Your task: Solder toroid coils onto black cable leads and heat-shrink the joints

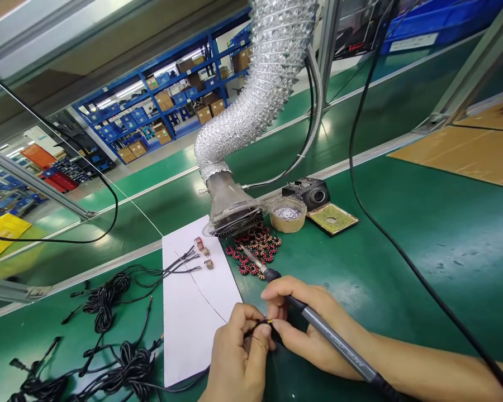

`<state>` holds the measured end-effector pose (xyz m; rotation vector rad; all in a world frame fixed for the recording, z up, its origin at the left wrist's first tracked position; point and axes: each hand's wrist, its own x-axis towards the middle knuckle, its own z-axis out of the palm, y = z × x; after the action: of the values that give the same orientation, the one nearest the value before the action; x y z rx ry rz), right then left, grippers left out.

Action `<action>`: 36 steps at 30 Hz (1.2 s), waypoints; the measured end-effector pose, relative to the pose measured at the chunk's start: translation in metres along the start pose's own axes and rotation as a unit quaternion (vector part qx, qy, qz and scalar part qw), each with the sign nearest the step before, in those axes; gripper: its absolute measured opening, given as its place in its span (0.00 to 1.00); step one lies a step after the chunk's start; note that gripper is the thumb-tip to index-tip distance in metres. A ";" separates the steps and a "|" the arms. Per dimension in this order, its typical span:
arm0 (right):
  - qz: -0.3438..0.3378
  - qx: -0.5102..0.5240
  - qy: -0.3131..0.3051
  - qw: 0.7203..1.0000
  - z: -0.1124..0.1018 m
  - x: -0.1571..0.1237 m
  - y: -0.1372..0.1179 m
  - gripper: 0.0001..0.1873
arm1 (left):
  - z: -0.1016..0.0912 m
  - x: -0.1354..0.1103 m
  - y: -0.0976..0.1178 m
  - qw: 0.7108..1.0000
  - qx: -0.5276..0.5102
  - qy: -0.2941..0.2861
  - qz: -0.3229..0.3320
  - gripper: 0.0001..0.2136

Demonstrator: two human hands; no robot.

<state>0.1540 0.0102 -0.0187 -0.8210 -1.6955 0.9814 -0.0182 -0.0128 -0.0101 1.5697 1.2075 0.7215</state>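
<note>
The left hand comes up from the bottom edge with its back to the camera. Its fingers are curled and its grip is clenched, thumb against fingertip, on a small part with a yellowish spot and a thin black lead. The right hand reaches in from the lower right, forearm flat along the worktop. Its grip is closed round the soldering iron, held pen-fashion, and its fingertips meet the left thumb at the small part, which sits between the two hands just off the lower right corner of a white sheet

The worktop is a green mat. Bundles of black cable lie left of the sheet, with some leads reaching onto it beside a few small components. A pile of red and black wound coils lies under the hood of a silver ribbed extraction hose. Just right of the hood stands a round tub, then a black device and a yellowish pad. Behind the worktop are blue shelves stacked with cardboard boxes

The iron's long axis runs diagonally, its cord end at the lower right by the wrist. Its metal tip points up and left, over the coils and towards the hood
</note>
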 end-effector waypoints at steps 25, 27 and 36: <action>-0.022 -0.027 0.044 0.998 0.020 -0.014 0.005 0.07 | 0.007 -0.002 -0.001 0.974 -0.221 -0.010 -0.053 0.17; -0.066 -0.070 0.062 0.993 0.013 -0.012 0.005 0.09 | 0.001 0.001 0.001 0.977 -0.204 0.003 -0.067 0.17; -0.068 -0.037 -0.001 0.997 -0.003 -0.005 0.006 0.13 | -0.011 0.011 0.005 0.975 -0.179 -0.032 -0.128 0.16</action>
<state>0.1588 0.0090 -0.0255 -0.7422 -1.7732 0.8313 -0.0229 0.0010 -0.0027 1.1088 1.1334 0.6712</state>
